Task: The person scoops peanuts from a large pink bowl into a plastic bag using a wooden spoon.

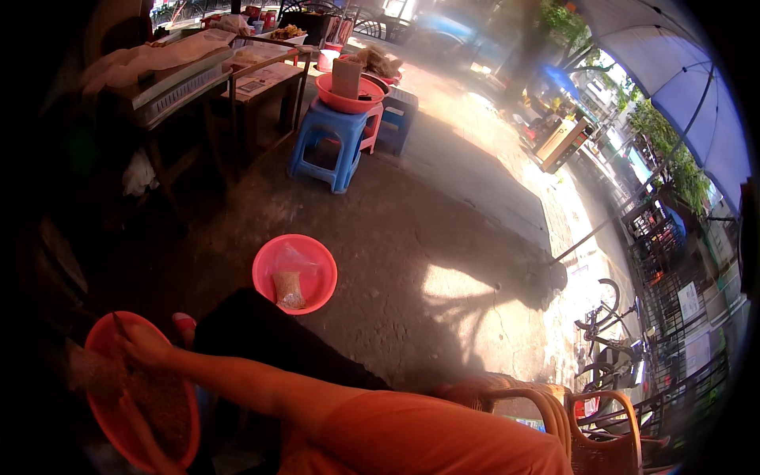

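Observation:
At the lower left stands a red plastic basin with a brown, loose, crumbly-looking mass in it. My right hand reaches over its upper rim at the end of a bare forearm. It looks closed around a dark, thin, pointed thing that sticks up past the fingers; its kind is unclear. Lower down, over the same basin, is my left hand; shade and blur hide its fingers. A pale brown, fuzzy bundle lies beside the hands and reaches over the basin's left edge.
A pink basin on the ground holds a clear bag of light brown bits. Farther off, a blue stool bears another red basin, beside cluttered tables. Wicker chairs stand at the lower right, near parked bicycles.

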The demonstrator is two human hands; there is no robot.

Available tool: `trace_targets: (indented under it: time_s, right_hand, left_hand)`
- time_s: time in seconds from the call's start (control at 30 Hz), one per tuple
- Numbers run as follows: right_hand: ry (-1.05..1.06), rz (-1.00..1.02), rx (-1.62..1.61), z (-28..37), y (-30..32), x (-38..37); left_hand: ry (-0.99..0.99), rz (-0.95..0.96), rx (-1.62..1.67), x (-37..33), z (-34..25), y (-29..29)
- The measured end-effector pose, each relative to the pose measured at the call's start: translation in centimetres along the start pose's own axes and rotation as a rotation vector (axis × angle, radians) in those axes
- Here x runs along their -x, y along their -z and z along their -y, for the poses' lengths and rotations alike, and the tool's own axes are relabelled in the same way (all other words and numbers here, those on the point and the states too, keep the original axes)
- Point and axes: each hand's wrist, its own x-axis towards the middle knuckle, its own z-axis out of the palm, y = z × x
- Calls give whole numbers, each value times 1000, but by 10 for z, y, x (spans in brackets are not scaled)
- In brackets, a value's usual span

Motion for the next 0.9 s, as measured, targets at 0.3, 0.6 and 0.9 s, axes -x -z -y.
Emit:
trace_targets:
  time_s: [0.3,0.6,0.9]
  right_hand:
    - [61,-81,94,-24,-4,-1]
    - [-16,-48,23,-13,-1,3]
    - [-43,-90,-101,8,-9,9]
  left_hand:
    - [22,133,-99,3,-24,-1]
    - [38,160,-201,12,-35,12]
    - [29,231,-502,22,-61,28]
